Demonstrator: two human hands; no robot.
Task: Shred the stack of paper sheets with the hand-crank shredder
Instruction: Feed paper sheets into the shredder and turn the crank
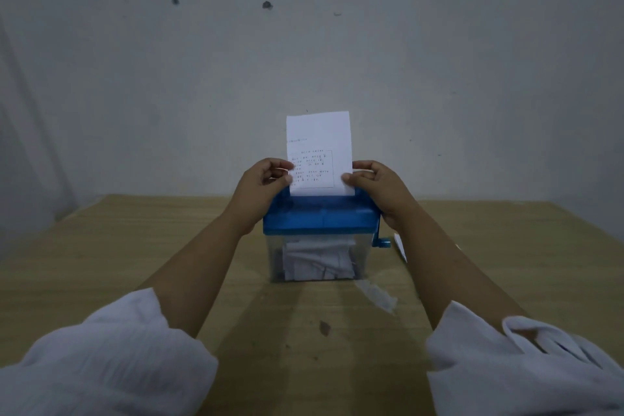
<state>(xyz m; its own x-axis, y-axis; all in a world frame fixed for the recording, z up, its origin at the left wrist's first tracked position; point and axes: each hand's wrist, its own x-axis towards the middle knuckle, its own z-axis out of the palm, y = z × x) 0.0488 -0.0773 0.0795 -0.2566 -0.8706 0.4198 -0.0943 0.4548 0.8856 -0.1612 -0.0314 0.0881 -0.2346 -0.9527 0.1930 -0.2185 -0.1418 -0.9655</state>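
A printed paper sheet (319, 142) is held upright over the blue top of the hand-crank shredder (320, 218), with its lower edge set at the feed slot. Whether it has entered the slot cannot be told. The sheet's left edge is pinched by the left hand (266, 181), whose thumb and curled fingers are closed on it. The right edge is pinched likewise by the right hand (374, 187), with the thumb pressed near the lower right corner. The sheet is thus kept between the two hands, and most of it rises above the fingers. The shredder is stood on the wooden table (135, 246), and white shreds (317, 260) are seen piled inside its clear bin. The blue crank (381, 242) is left untouched at the shredder's right side, just below the right wrist. A few torn scraps (380, 297) are scattered on the table by the bin's near right corner.
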